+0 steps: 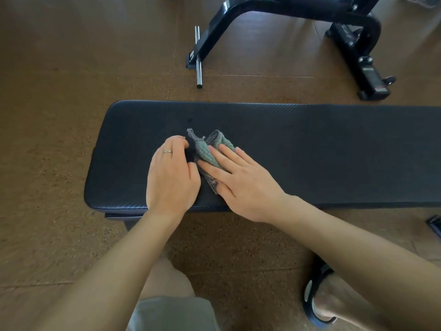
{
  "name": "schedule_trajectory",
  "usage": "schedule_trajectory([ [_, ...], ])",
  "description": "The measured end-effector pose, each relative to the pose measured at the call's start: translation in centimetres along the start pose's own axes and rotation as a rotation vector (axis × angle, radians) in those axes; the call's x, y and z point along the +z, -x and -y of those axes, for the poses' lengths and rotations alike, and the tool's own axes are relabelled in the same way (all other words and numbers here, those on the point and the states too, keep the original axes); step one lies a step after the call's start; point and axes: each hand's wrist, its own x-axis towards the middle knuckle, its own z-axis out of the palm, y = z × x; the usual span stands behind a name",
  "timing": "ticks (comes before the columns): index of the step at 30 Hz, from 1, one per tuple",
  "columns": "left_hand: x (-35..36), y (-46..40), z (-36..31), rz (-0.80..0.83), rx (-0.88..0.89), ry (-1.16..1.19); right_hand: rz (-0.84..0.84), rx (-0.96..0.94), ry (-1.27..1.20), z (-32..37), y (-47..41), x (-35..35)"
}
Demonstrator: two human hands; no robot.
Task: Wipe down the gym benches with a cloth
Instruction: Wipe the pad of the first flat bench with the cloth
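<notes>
The left hand point(170, 174) rests on the bench pad with its fingers curled under at the knuckles, their tips pinching the left edge of the cloth point(210, 151); a thin ring point(167, 151) sits on one finger. The right hand point(241, 182) lies flat and spread, palm down, its fingers pressing the right part of the cloth against the pad rather than closing around it. The two hands sit just beside each other, nearly touching at the thumbs.

The cloth is a small grey-green textured rag, bunched and folded. It lies between and partly under the two hands, with most of its visible part sticking out past the fingertips toward the far side of the pad, and a narrow corner showing in the gap between the hands.

All this is on the left half of the bench point(310, 149), a long dark padded seat running across the view and out of the picture on the right. Both forearms reach in from the bottom edge.

The floor point(59, 115) is brown and speckled. Beyond the bench stands a black metal frame point(353, 44) of other gym equipment, with a chrome bar point(198, 58) at its near left foot. Below the bench, a knee in light shorts point(174, 314) and a foot in a dark sandal point(317, 299) are visible.
</notes>
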Motion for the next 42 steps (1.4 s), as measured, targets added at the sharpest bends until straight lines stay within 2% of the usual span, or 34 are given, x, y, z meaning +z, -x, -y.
schedule_trajectory([
  [3,-2.0,0.1,1.2,-0.058,0.057,-0.112,0.035,-0.01,0.038,-1.8,2.5,-0.7],
  [6,-4.6,-1.1,4.4,-0.042,-0.093,-0.25,0.014,0.091,0.04,-3.2,-0.9,-1.4],
  [9,-5.1,-1.4,7.2,0.08,-0.268,-0.294,-0.016,0.221,-0.002,-3.8,-6.8,-1.9],
  [11,-4.5,-1.1,7.7,0.123,-0.296,-0.312,-0.009,0.27,-0.025,-3.9,-10.0,-2.1],
  [14,-4.0,-1.0,7.8,0.088,-0.289,-0.316,0.0,0.33,-0.054,-2.5,-11.5,-1.7],
  [18,-4.0,-0.9,8.2,0.083,-0.284,-0.306,-0.079,0.141,-0.051,3.4,-5.3,0.0],
  [21,-4.0,-1.0,8.3,0.094,-0.279,-0.309,-0.04,-0.001,-0.053,7.0,-0.2,1.3],
  [23,-4.2,-1.0,8.2,0.099,-0.282,-0.303,-0.008,-0.034,-0.024,6.2,0.3,1.3],
  [25,-4.2,-0.9,8.2,0.103,-0.28,-0.304,-0.009,-0.027,-0.004,5.0,-1.7,0.5],
  [29,-4.2,-0.7,8.3,0.107,-0.265,-0.305,-0.103,0.21,-0.016,7.6,-6.6,1.0],
  [33,-4.3,-0.6,8.6,0.103,-0.246,-0.299,-0.215,0.117,-0.009,12.1,-3.3,3.6],
  [38,-4.4,-0.4,8.8,0.106,-0.244,-0.288,-0.183,-0.053,0.2,7.0,2.1,3.8],
  [42,-4.5,-0.2,8.8,0.113,-0.239,-0.299,-0.118,-0.056,0.282,0.4,6.6,2.6],
])
